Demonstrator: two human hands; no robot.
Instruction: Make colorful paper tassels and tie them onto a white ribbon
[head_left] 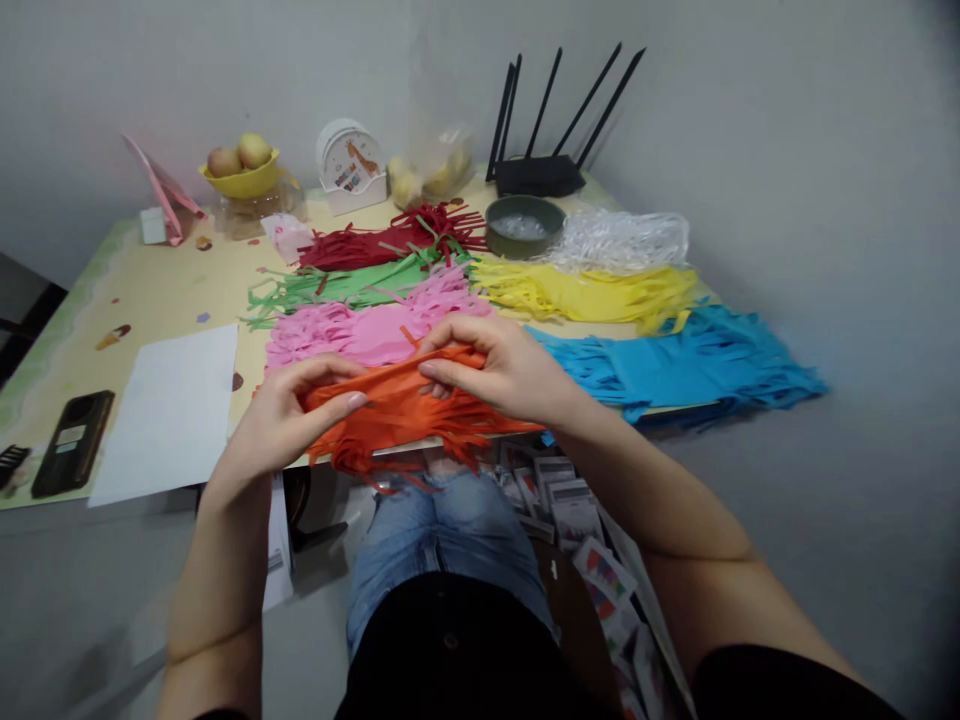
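Both my hands grip a bundle of orange paper strips over the table's near edge. My left hand pinches its left end, fingers closed around the strips. My right hand holds the upper right part, fingers curled over it. Loose orange fringe hangs down toward my lap. Just behind lies a pink fringed paper pile.
Piles of fringed paper lie on the table: green, dark red, yellow, blue. A white sheet and phone lie left. A bowl, router and fruit bowl stand behind.
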